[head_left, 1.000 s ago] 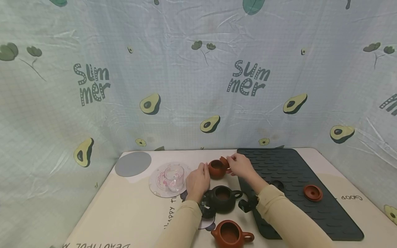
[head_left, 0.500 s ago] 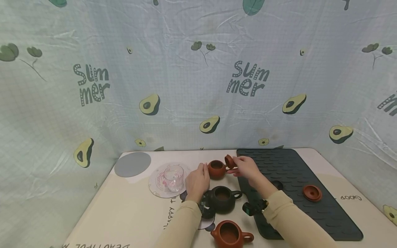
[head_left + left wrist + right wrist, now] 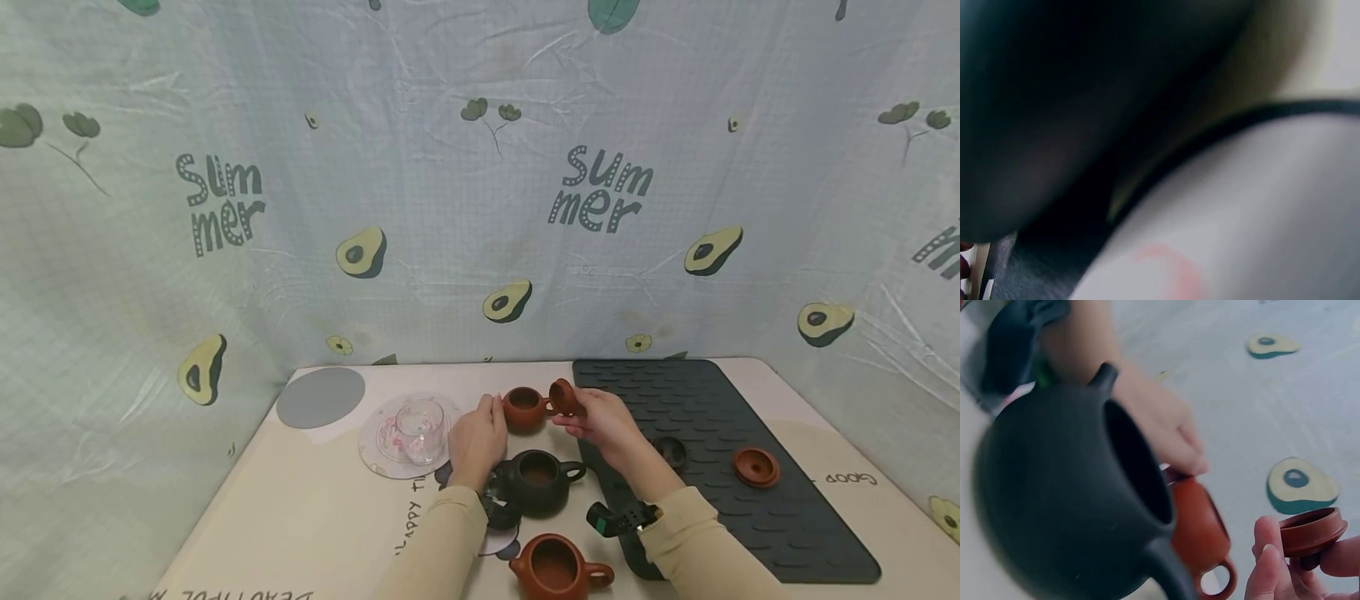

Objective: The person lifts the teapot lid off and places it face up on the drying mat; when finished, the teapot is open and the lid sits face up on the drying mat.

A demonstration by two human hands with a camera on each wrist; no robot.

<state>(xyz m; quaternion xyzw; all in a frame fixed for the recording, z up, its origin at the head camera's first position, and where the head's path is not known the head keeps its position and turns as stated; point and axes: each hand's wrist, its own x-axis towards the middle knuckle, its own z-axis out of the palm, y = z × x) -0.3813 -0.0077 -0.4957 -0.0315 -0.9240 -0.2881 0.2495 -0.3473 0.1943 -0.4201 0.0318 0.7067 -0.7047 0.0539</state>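
My left hand (image 3: pixel 477 440) holds the spout side of a small reddish-brown teapot (image 3: pixel 525 423), which stands lidless at the back of the table. To its right, my right hand (image 3: pixel 609 425) pinches a matching teapot lid (image 3: pixel 1313 536). The lid is tilted with its hollow side showing and its knob among the fingers, apart from the pot and near its handle. A black lidless teapot (image 3: pixel 542 497) stands just in front, beside my left wrist. Nearest me is a second reddish-brown teapot (image 3: pixel 534 573), also open on top. Blurred dark and pale shapes fill the left wrist view.
On the left, a clear glass cup (image 3: pixel 422 433) stands on a round patterned mat (image 3: pixel 377 454). A dark ridged mat (image 3: pixel 675 400) covers the right side, bearing a black lid (image 3: pixel 671 452) and another reddish-brown lid (image 3: pixel 756 467). A printed curtain (image 3: pixel 450 208) hangs behind.
My right hand has drawn the lid away from the teapot's mouth, rightward and slightly toward me, turning its hollow side into view. My left hand has stayed at the teapot.
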